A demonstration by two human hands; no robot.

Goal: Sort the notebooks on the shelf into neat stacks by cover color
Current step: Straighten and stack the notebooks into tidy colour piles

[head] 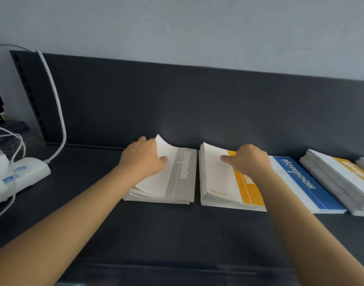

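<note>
- The left hand (144, 159) has its grip pinched on the far left corner of the top grey notebook. The thumb lies on the cover and the fingers sit behind the corner, which curls up.
- The right hand (250, 162) rests on the yellow stack (218, 182) with its thumb pressed flat on the cover. Its fingers are hidden behind the knuckles, so I cannot tell whether they hook the far edge.
- The grey stack (181, 182) and the yellow stack lie side by side mid-shelf, just apart, with their far edges close to the back panel (177, 100).
- Risk: lifting by one corner could bend the cover or fan the loose sheets beneath. The lower grey notebooks already splay at the left.
- Risk: a sideways pull could drag the yellow stack askew against the blue notebook (300, 178) (the arm hides where the two meet).
- A further stack (337, 176) crowds the right side, so there is little room there.
- The shelf (177, 234) is open in front and to the left, as far as the power strip (26, 174) and its cable (57, 112).
</note>
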